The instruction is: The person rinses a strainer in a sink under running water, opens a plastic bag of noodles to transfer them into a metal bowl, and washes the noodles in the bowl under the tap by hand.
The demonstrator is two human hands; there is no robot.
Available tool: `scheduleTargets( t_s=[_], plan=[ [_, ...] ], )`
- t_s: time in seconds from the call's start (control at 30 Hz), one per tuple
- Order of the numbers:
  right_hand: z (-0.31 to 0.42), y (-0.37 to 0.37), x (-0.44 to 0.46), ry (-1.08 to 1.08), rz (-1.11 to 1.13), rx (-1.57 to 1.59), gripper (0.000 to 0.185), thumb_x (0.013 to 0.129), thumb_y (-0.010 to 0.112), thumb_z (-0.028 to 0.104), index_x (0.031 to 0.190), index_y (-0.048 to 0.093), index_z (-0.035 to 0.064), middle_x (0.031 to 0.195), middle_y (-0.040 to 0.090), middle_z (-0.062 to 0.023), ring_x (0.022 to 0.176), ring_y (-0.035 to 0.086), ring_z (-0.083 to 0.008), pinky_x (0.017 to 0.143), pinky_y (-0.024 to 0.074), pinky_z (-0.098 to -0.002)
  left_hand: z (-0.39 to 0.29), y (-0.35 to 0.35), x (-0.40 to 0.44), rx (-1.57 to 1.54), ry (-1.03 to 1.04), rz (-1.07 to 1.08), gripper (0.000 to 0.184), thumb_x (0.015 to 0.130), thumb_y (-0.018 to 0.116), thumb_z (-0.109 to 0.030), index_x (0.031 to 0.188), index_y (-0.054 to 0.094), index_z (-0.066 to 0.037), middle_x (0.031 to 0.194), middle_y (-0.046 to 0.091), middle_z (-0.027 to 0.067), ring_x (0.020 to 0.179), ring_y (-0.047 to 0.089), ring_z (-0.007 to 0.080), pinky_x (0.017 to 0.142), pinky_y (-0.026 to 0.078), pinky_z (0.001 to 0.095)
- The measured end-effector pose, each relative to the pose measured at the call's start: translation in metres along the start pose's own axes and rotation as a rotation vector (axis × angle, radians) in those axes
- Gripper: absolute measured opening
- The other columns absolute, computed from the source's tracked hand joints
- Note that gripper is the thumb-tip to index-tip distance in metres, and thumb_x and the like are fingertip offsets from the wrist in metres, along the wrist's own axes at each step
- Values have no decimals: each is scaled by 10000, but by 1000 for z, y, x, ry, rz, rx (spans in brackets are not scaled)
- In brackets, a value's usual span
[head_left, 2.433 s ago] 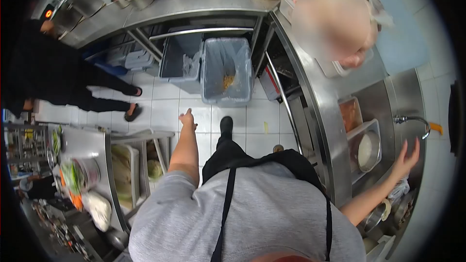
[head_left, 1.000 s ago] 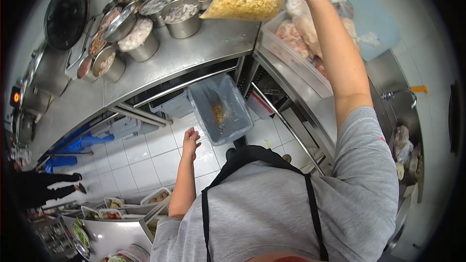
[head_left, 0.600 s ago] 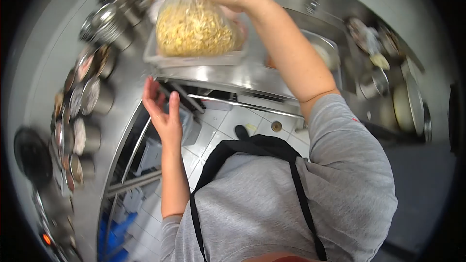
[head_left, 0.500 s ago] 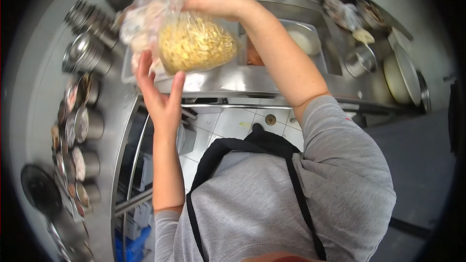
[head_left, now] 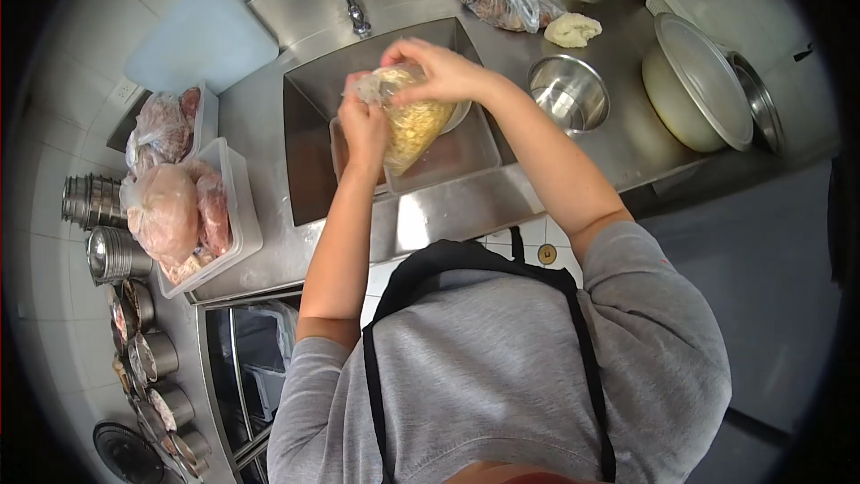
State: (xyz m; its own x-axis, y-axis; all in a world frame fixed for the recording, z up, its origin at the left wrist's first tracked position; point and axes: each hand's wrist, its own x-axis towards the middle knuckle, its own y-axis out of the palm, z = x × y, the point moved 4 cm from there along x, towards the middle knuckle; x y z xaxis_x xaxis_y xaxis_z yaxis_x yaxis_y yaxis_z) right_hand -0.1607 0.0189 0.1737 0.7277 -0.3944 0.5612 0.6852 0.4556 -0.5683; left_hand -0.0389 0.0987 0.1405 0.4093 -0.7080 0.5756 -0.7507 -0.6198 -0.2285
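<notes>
A clear plastic bag of small yellow pieces hangs over the sink, its gathered top uppermost. My left hand is closed on the left side of the bag's neck. My right hand reaches across from the right, its fingers curled on the top of the same bag. Below the bag, a clear plastic tub sits in the sink. A pale round thing behind the bag is mostly hidden.
Bagged raw meat fills a plastic container on the left counter. A metal bowl and a lidded pale bowl stand right of the sink. The faucet rises behind it. Several metal pots line the far left.
The bag has moved right, from above the meat container to over the sink. My left hand, open and apart before, now grips it too. The view has shifted.
</notes>
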Motion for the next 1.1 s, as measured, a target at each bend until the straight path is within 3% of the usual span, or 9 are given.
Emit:
scheduleTargets(
  t_s=[0.1,0.23,0.57,0.67,0.73,0.87,0.9,1.07,1.1],
  plan=[
    [-31,1,-23,176,26,-22,340,730,650,175,1013,513,43,939,581,-147,909,571,-281,779,436,-356,-8,39,6,39,96,56,168,769,452,39,908,526,-19,782,597,187,776,605,347,695,452,360],
    [-51,7,-28,283,-143,-168,248,746,596,110,975,512,69,933,594,-148,914,553,-352,749,442,-409,12,57,9,100,17,113,160,787,441,9,912,530,-37,787,594,197,786,591,378,680,446,388],
    [-77,31,-6,398,-48,-320,208,759,578,130,960,535,99,922,579,-127,916,569,-324,760,460,-430,56,50,10,73,-77,132,125,810,474,-37,911,546,-38,735,596,184,710,601,338,647,449,363],
    [-92,26,0,484,-101,-357,183,731,595,105,912,563,97,911,596,-131,899,578,-325,756,464,-413,53,53,10,64,-36,196,120,811,474,-38,904,549,-34,701,586,171,667,597,298,637,448,347],
    [-100,27,5,618,29,-255,215,667,651,75,865,568,73,904,613,-153,891,579,-337,751,458,-396,57,51,8,15,-155,249,127,840,471,-52,911,566,-7,766,574,55,724,535,125,691,427,258],
    [-83,19,12,623,7,-254,195,656,641,69,835,564,63,849,621,-162,868,587,-340,745,459,-394,43,45,9,106,63,402,198,849,553,-158,954,555,10,936,519,86,866,519,160,778,408,274],
    [-77,21,17,569,10,-271,198,655,636,64,839,564,65,862,617,-159,869,584,-341,742,458,-397,49,46,8,37,10,373,269,841,584,-220,967,543,14,980,498,89,888,514,187,789,402,294],
    [-56,26,25,431,-108,-325,149,675,608,74,814,554,71,845,571,-136,893,559,-341,755,443,-403,56,46,15,42,-28,258,271,819,595,-228,960,519,-8,941,492,96,858,519,209,771,406,306],
    [-56,27,25,445,-126,-338,143,680,602,72,811,543,74,843,561,-131,901,557,-335,756,442,-405,58,48,18,66,-104,205,238,779,593,-180,940,523,-18,960,504,121,890,529,277,770,411,344]
  ],
)
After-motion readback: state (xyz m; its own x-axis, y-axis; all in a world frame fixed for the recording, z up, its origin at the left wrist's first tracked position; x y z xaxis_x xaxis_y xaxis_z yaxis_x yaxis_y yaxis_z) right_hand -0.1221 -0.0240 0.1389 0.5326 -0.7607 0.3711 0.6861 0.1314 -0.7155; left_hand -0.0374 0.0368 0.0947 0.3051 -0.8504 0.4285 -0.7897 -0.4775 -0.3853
